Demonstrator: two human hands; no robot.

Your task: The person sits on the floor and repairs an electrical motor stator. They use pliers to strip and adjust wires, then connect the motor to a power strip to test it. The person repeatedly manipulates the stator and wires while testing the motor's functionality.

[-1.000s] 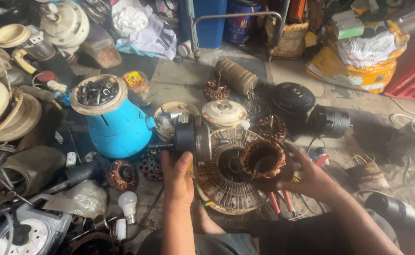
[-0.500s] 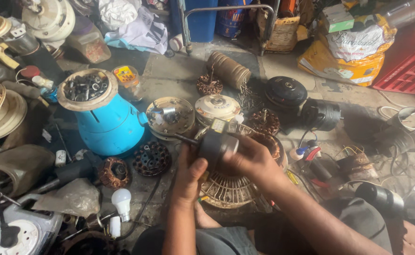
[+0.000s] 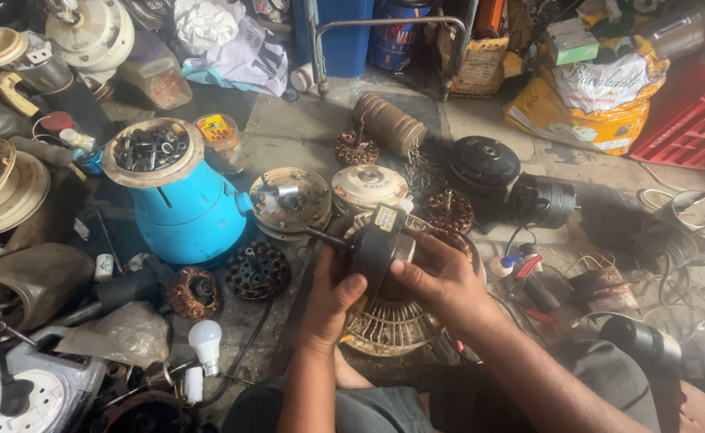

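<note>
Motor (image 3: 378,248), dark and round with a shaft poking up-left, sits gripped between both hands just above a wire fan guard (image 3: 392,325) on the floor. Left hand (image 3: 330,293) wraps its near side, thumb pressed on the casing. Right hand (image 3: 442,277) clasps the far side, fingers curled round the body. Blue canister (image 3: 180,212) full of metal bits stands to the left, a copper winding (image 3: 193,293) and white bulb (image 3: 206,343) near it. Round fan covers (image 3: 368,186) and a black motor (image 3: 484,163) lie beyond.
</note>
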